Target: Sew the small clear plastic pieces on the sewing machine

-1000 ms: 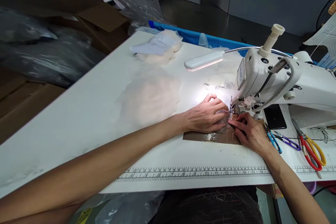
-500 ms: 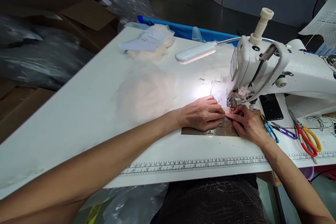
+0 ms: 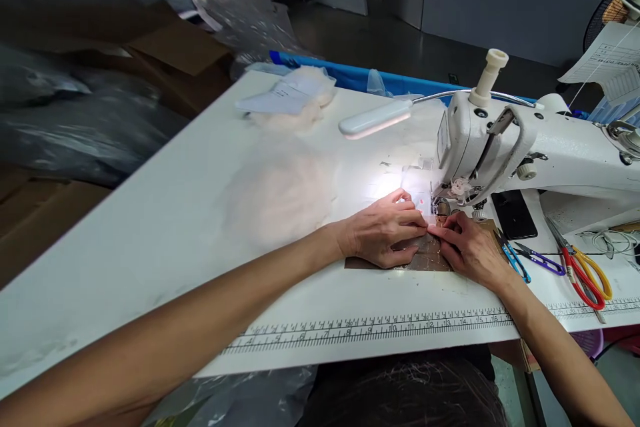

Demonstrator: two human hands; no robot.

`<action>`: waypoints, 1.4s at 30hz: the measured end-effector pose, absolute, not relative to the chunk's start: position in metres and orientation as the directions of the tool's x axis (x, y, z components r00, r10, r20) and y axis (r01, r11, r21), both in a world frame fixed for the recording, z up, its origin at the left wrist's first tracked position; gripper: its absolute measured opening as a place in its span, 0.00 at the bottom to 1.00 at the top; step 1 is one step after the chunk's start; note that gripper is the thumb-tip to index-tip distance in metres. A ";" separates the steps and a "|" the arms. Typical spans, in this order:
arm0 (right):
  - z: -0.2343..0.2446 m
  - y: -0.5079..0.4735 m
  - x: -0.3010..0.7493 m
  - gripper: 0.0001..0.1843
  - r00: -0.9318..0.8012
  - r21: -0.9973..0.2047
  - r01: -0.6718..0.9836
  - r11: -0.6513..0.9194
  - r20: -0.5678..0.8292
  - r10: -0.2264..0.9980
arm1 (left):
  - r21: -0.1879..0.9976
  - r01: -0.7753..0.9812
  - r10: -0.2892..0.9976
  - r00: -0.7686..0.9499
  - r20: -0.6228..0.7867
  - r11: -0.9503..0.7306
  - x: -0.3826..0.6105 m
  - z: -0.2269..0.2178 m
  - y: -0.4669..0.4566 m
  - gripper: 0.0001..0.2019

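In the head view, my left hand (image 3: 387, 230) lies beside the needle area of a white sewing machine (image 3: 465, 140), its fingers bent and pressed onto thin, sheer fabric (image 3: 417, 203) with small reddish marks. My right hand (image 3: 467, 247) pinches the near edge of that fabric just in front of the presser foot (image 3: 440, 208). The fingertips of both hands almost meet there. Under the hands is a shiny brown plate (image 3: 370, 263). The exact grip is partly hidden by the fingers.
Pale sheer fabric (image 3: 280, 193) spreads on the white table left of the machine, with a fabric bundle and paper (image 3: 285, 93) behind. Blue snips (image 3: 515, 257), purple snips (image 3: 543, 259), scissors (image 3: 583, 273) and a black phone (image 3: 515, 213) lie right. A lamp (image 3: 375, 119) hangs above.
The whole scene sits slightly lower in view as the head tilts. Both hands stay at the presser foot; the left fingers have shifted only a little.
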State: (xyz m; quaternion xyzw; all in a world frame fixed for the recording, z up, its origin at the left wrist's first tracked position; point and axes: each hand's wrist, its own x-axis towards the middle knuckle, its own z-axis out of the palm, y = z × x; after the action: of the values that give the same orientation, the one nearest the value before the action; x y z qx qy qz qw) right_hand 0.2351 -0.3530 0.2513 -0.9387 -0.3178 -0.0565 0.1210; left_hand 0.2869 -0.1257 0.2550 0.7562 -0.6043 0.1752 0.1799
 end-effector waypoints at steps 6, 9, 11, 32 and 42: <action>0.255 -0.352 0.235 0.19 0.798 -0.169 0.603 -0.780 0.147 0.585 | 0.100 -0.968 -0.858 0.250 0.448 -0.230 0.287 0.254 -0.125 0.10; 0.257 -0.350 0.235 0.19 0.823 -0.134 0.569 -0.812 0.086 0.562 | 0.124 -0.968 -0.860 0.249 0.445 -0.216 0.289 0.251 -0.123 0.11; 0.258 -0.347 0.236 0.19 0.837 -0.098 0.546 -0.832 0.041 0.545 | 0.136 -0.970 -0.861 0.241 0.448 -0.201 0.291 0.249 -0.123 0.12; 0.257 -0.338 0.237 0.20 0.867 -0.032 0.499 -0.866 0.035 0.498 | 0.020 -0.933 -0.881 0.345 0.324 -0.358 0.297 0.253 -0.123 0.16; 0.259 -0.350 0.239 0.17 0.892 -0.360 0.449 -0.818 0.126 0.434 | -0.011 -0.917 -0.872 0.375 0.314 -0.399 0.300 0.256 -0.123 0.17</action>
State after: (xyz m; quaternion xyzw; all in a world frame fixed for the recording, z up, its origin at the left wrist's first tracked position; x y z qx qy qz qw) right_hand 0.2391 -0.3496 0.2595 -0.9532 -0.2314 -0.0190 0.1937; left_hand 0.3001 -0.1233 0.2565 0.8251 -0.5420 0.1363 0.0827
